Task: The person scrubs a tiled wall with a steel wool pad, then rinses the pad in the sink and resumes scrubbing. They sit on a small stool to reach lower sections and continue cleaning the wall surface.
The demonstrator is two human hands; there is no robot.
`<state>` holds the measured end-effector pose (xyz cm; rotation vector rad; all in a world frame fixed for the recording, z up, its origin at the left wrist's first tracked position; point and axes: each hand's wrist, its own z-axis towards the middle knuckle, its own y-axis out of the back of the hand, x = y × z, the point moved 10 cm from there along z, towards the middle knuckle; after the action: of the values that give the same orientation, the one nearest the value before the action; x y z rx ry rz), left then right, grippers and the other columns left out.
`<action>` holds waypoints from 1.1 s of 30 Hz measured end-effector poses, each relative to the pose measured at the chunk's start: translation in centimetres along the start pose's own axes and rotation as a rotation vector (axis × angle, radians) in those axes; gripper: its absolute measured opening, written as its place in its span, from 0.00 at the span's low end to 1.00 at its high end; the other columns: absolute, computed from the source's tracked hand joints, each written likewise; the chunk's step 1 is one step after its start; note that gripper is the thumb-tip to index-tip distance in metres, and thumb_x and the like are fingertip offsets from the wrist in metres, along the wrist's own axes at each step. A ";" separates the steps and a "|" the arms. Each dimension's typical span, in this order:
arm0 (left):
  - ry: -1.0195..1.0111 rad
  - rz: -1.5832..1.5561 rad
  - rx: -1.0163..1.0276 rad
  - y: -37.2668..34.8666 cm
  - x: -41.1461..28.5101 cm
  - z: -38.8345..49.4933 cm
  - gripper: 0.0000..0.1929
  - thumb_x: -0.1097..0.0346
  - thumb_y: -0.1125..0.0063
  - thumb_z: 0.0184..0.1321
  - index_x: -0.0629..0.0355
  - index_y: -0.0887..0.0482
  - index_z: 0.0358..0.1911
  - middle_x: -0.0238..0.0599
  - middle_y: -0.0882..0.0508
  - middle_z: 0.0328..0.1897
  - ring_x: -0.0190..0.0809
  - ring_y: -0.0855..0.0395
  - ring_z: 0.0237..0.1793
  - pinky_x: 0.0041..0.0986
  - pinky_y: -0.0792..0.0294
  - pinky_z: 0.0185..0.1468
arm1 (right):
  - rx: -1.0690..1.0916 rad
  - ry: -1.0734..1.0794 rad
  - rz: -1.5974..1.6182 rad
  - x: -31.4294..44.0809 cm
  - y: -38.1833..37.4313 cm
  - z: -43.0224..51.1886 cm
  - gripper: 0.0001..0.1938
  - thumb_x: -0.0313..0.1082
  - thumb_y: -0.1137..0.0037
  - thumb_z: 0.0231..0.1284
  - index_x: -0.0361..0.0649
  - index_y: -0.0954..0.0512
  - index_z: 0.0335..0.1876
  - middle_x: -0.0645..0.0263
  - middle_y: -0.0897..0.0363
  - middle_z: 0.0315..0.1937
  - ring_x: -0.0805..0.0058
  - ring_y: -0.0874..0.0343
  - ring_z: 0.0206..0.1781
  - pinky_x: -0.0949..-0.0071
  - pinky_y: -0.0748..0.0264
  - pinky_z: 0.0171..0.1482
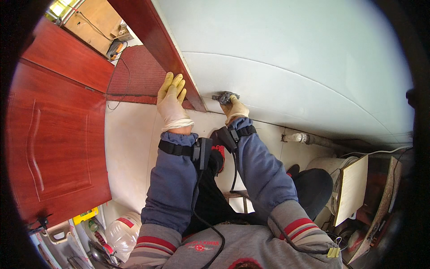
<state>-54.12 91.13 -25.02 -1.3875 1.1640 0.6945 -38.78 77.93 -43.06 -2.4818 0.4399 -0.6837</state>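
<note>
My right hand (237, 110), in a pale rubber glove, grips a dark grey, fluffy scouring wad (224, 97). The wad is against the lower part of the white tiled wall (255, 77), close to a red wooden door frame (168, 50). Its exact material is hard to make out. My left hand (172, 101) wears a similar glove, yellowed at the fingers. It is raised beside the frame with nothing in it, fingers extended and slightly apart. Whether those fingertips touch the frame, I cannot tell.
A red panelled door (63, 127) stands at the left, with a ribbed red mat (137, 70) past the threshold. At the right are a pipe with a white end (299, 138), a round drum (332, 171) and a board (352, 190). A plastic jug (122, 235) sits lower left.
</note>
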 end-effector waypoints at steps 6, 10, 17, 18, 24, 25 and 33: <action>0.004 0.009 0.011 -0.3 -0.2 -0.3 0.19 0.69 0.56 0.67 0.63 0.28 0.61 0.49 0.22 0.59 0.44 0.23 0.59 0.31 0.35 0.62 | 0.149 0.265 -0.168 2.7 -1.3 -0.9 0.10 0.30 0.42 0.60 0.31 0.26 0.39 0.54 0.21 0.35 0.66 0.18 0.33 0.66 0.13 0.32; 0.011 0.004 0.018 -0.4 -0.3 -0.4 0.20 0.69 0.55 0.67 0.63 0.28 0.61 0.49 0.22 0.60 0.44 0.24 0.59 0.31 0.36 0.63 | 0.063 0.227 -0.264 2.1 -0.6 -0.8 0.11 0.33 0.46 0.65 0.34 0.26 0.45 0.57 0.19 0.36 0.65 0.17 0.37 0.63 0.15 0.36; 0.003 -0.017 0.035 -0.3 -0.5 -0.4 0.20 0.69 0.54 0.66 0.64 0.28 0.61 0.49 0.22 0.60 0.44 0.25 0.60 0.33 0.38 0.65 | 0.063 0.163 -0.249 2.2 -0.6 -1.2 0.11 0.35 0.46 0.64 0.35 0.25 0.44 0.57 0.18 0.37 0.65 0.17 0.40 0.63 0.14 0.37; 0.007 -0.020 0.035 -0.3 -0.4 -0.4 0.20 0.69 0.54 0.66 0.64 0.28 0.61 0.49 0.22 0.60 0.44 0.25 0.60 0.33 0.38 0.64 | 0.091 0.215 -0.287 2.7 -0.9 -1.3 0.11 0.35 0.46 0.64 0.35 0.25 0.44 0.57 0.18 0.37 0.64 0.17 0.40 0.63 0.14 0.37; 0.019 0.001 0.027 -0.3 -0.3 -0.3 0.20 0.69 0.55 0.67 0.64 0.28 0.61 0.49 0.22 0.60 0.44 0.24 0.60 0.32 0.37 0.64 | 0.001 0.096 -0.189 0.9 1.0 0.1 0.13 0.34 0.44 0.62 0.31 0.26 0.44 0.52 0.19 0.36 0.59 0.17 0.35 0.62 0.14 0.35; 0.021 0.012 0.023 -0.3 -0.4 -0.4 0.20 0.69 0.55 0.67 0.64 0.28 0.61 0.49 0.22 0.60 0.44 0.24 0.60 0.32 0.37 0.64 | 0.000 0.094 -0.214 0.9 1.1 0.5 0.13 0.34 0.44 0.62 0.31 0.26 0.44 0.52 0.19 0.37 0.58 0.17 0.35 0.61 0.14 0.35; -0.004 -0.009 0.050 -0.2 -0.3 -0.3 0.19 0.69 0.56 0.67 0.64 0.28 0.61 0.50 0.23 0.61 0.45 0.24 0.60 0.33 0.37 0.65 | 0.204 0.072 -0.341 -2.1 -3.5 0.0 0.13 0.32 0.43 0.61 0.30 0.26 0.46 0.53 0.20 0.39 0.63 0.18 0.37 0.69 0.16 0.35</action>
<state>-54.12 90.94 -24.61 -1.3485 1.1640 0.6577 -39.96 81.66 -41.86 -2.3630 -0.0327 -0.9047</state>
